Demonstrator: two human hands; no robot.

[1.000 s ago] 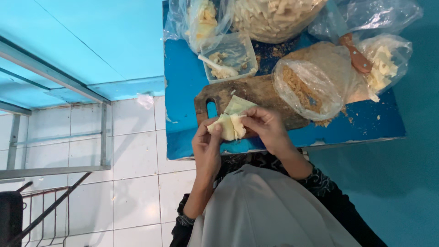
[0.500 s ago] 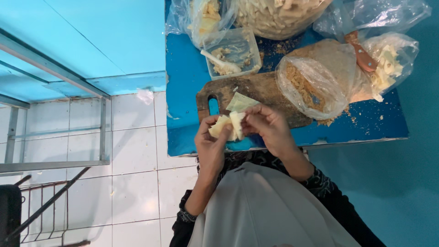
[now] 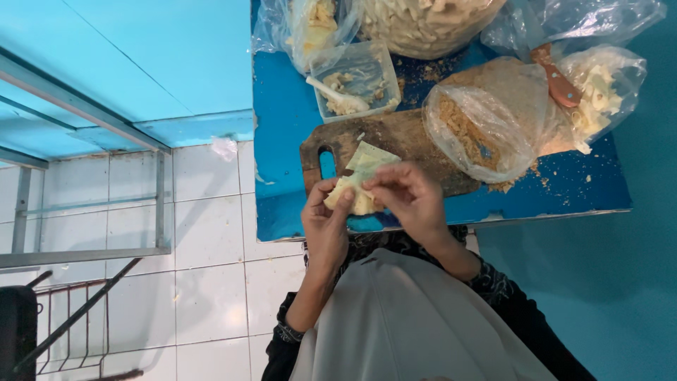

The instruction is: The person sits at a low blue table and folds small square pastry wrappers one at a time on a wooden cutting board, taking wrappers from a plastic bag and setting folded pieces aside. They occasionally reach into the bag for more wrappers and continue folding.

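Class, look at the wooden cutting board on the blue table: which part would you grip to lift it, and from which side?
Probably the handle end of the wooden cutting board, through the cut-out slot at the table's near-left edge. Come from the person's side: that end is bare, while a bag of crumbs lies on the far end.

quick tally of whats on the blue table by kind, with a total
plastic bags: 4 in view
clear plastic tub: 1
wooden cutting board: 1
brown-handled tool: 1
pale wrapper held by left hand and right hand: 1
total: 8
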